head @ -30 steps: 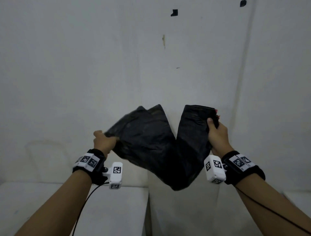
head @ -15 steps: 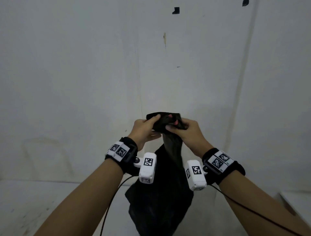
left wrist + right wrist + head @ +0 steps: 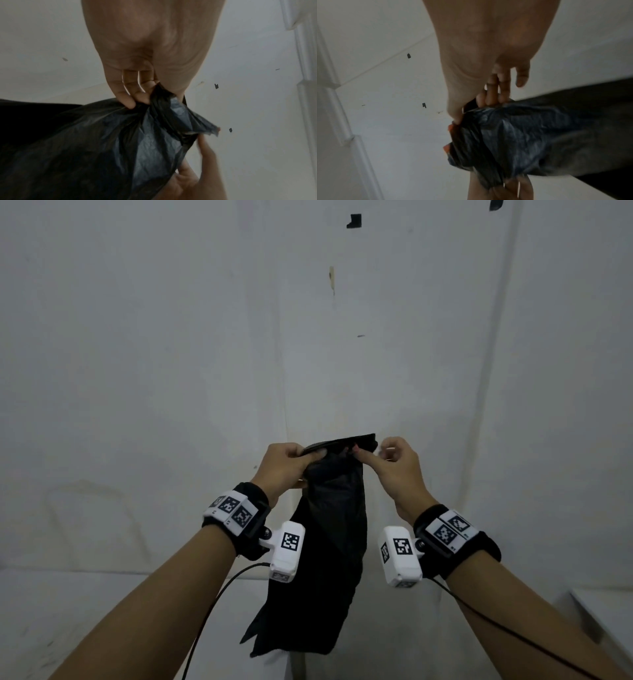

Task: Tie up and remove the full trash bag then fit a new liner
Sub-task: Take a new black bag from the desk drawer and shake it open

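Liner (image 3: 329, 559): black, thin, crinkled plastic, up in the air in front of the person and hanging straight down from its gathered top edge, with the bottom corners loose near the lower edge of the head view; nothing under it is touching it.
Wall (image 3: 171, 354): pale and plain, right behind the liner, with a few small dark marks high up and a faint vertical seam running down toward the hands.
Ledge (image 3: 102, 611): pale surface low on the left, well below the hands.
Left hand (image 3: 286, 469): clamped on the left side of the liner's top edge, thumb over the front, fingers (image 3: 130, 102) curled tight and bunching the plastic; that's a firm hold on the liner.
Right hand (image 3: 397, 470): at the right side of the same edge, thumb and fingertips pinching the plastic, while the outer fingers stay loosely curled and clear of it; the right wrist view is blurred, yet the pinch on the liner (image 3: 513, 135) shows.
Gap: the two hands are near each other, with a short stretch of the rim between them.
Wrist cameras (image 3: 287, 551): white boxes with black square markers, one under each wrist, flanking the hanging liner, cables trailing down.
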